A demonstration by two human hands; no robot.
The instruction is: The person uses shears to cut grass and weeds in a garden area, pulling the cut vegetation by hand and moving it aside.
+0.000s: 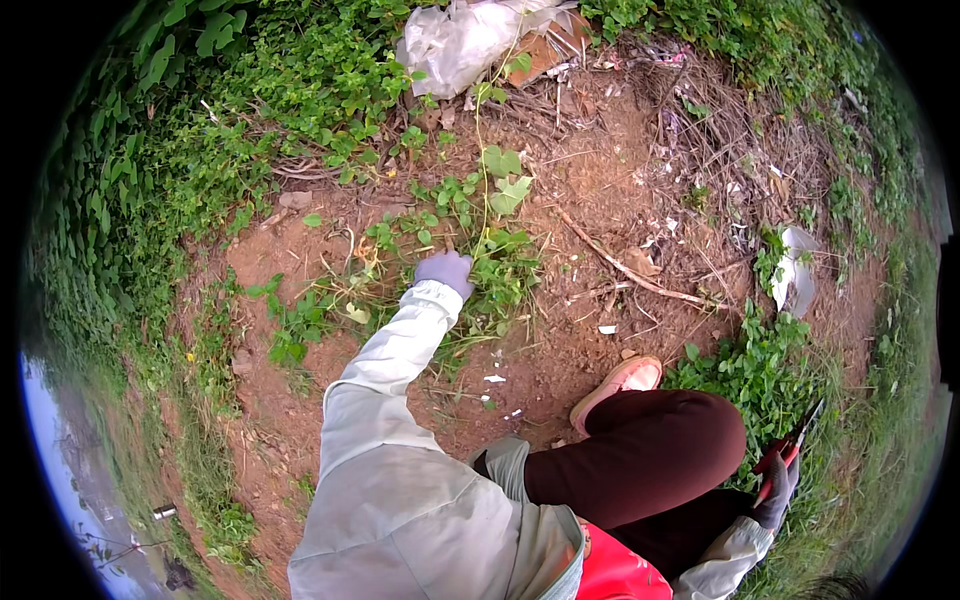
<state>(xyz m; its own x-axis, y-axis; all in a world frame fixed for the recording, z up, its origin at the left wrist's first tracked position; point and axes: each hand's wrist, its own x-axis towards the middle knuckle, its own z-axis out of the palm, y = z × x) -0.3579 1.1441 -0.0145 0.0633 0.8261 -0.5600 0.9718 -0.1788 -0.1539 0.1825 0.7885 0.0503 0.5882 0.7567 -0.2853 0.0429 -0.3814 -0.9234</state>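
Observation:
My left hand (444, 273), in a grey-purple glove, reaches into a patch of low green plants (499, 289) on the reddish soil, its fingers closed around stems. A long thin vine (482, 161) with broad leaves runs from beside this hand up towards a crumpled plastic sheet. At the lower right, beside my bent knee, my right hand (776, 491), in a dark glove, grips the red handles of a pair of garden pruners (784, 454); the blades point up and to the right, over grass.
Crumpled clear plastic (450, 45) lies at the top by brown cardboard (536, 56). A dry stick (637, 277) crosses the soil, with scraps and a white curved piece (793, 271) farther right. Dense creepers (247, 105) cover the upper left. My pink shoe (619, 386) stands near the middle.

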